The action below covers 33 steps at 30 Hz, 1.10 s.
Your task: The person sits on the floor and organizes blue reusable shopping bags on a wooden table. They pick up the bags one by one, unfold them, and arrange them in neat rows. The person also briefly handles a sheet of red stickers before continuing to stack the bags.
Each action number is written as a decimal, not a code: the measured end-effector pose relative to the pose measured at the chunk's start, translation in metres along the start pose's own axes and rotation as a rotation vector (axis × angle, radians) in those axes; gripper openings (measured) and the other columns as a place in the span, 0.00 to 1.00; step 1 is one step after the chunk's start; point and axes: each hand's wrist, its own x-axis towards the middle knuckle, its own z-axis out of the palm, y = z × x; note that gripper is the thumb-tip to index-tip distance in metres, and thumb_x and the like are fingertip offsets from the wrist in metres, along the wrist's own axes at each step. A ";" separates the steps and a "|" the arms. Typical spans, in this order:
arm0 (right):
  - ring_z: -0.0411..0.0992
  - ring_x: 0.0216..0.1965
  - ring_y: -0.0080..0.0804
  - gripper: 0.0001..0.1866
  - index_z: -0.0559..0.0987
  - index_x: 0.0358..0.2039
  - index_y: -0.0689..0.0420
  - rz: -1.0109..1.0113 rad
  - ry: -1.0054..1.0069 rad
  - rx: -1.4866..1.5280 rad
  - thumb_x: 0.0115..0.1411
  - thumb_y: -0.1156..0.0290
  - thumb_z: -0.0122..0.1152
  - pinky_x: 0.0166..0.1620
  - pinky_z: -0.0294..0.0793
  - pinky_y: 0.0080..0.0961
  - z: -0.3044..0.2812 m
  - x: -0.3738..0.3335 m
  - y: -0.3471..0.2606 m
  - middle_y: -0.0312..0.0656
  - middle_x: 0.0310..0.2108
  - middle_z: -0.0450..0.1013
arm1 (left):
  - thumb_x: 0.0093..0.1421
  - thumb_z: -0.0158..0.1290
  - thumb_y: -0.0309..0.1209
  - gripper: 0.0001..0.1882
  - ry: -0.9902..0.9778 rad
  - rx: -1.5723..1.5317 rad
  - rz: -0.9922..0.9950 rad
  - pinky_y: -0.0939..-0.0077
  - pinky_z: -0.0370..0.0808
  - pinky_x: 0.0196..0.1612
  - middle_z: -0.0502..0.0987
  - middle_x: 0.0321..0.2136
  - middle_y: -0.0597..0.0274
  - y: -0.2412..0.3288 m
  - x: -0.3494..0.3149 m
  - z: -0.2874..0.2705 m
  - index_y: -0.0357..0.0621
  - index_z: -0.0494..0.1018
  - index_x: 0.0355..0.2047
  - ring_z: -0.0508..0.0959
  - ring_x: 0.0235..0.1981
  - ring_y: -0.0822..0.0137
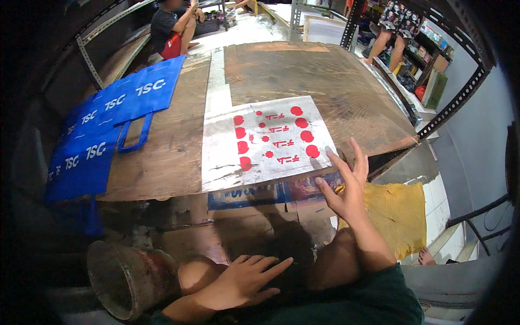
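Note:
A white sheet printed with red dots and characters (281, 116) lies flat on the wooden table (303, 70), over a longer white strip. Just off its near right corner my right hand (349, 187) is raised, fingers spread and nothing in them; whether a fingertip touches the sheet I cannot tell. My left hand (242, 283) rests low near my knee, palm down with the fingers stretched out, holding nothing. To the left, blue fabric bag pieces with white print and handles (111, 127) lie overlapping and hang over the table's near edge.
A dirty round bucket (116, 279) stands at my lower left. Printing frames (246, 196) sit under the table edge. A yellow cloth (398, 216) lies at right, beside metal stair rails. Slotted metal shelf posts (452, 103) border the table. Two people (172, 30) are farther back.

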 end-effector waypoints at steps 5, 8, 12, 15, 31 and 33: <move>0.38 0.64 0.65 0.43 0.63 0.61 0.46 -0.077 0.024 0.092 0.44 0.55 0.69 0.61 0.37 0.61 -0.013 -0.006 -0.024 0.69 0.63 0.38 | 0.59 0.51 0.43 0.35 0.080 0.041 0.020 0.60 0.66 0.51 0.68 0.50 0.52 0.006 -0.010 0.006 0.49 0.52 0.63 0.70 0.50 0.53; 0.38 0.65 0.63 0.45 0.58 0.63 0.49 -0.161 -0.129 -0.060 0.45 0.53 0.67 0.60 0.34 0.65 -0.018 -0.007 -0.026 0.64 0.64 0.40 | 0.57 0.52 0.42 0.36 0.102 0.039 0.024 0.61 0.66 0.51 0.68 0.50 0.53 0.010 -0.014 0.008 0.50 0.53 0.63 0.70 0.50 0.54; 0.38 0.67 0.55 0.50 0.51 0.65 0.56 -0.167 -0.439 -0.191 0.46 0.51 0.66 0.60 0.32 0.67 -0.015 -0.007 -0.029 0.51 0.65 0.46 | 0.55 0.54 0.42 0.37 0.133 0.022 0.000 0.60 0.65 0.51 0.69 0.49 0.52 0.017 -0.017 0.009 0.49 0.55 0.63 0.71 0.49 0.54; 0.38 0.67 0.55 0.53 0.48 0.65 0.57 -0.147 -0.252 -0.027 0.45 0.51 0.66 0.60 0.31 0.65 -0.011 -0.012 -0.026 0.52 0.65 0.46 | 0.53 0.56 0.42 0.36 0.260 0.108 -0.002 0.59 0.64 0.52 0.69 0.49 0.52 0.015 -0.016 0.007 0.48 0.58 0.61 0.69 0.51 0.54; 0.34 0.66 0.63 0.51 0.55 0.64 0.50 -0.038 -0.196 -0.113 0.42 0.48 0.68 0.59 0.32 0.65 -0.037 -0.013 -0.042 0.61 0.65 0.39 | 0.45 0.61 0.50 0.46 0.697 0.616 -0.275 0.41 0.44 0.62 0.52 0.62 0.48 -0.010 0.048 -0.043 0.56 0.55 0.62 0.50 0.64 0.46; 0.33 0.66 0.63 0.51 0.54 0.64 0.50 -0.076 -0.016 -0.072 0.42 0.49 0.69 0.60 0.32 0.63 -0.041 -0.013 -0.043 0.65 0.64 0.37 | 0.45 0.60 0.52 0.47 0.633 0.627 -0.322 0.38 0.40 0.61 0.51 0.63 0.49 -0.027 0.046 -0.042 0.57 0.53 0.63 0.49 0.65 0.46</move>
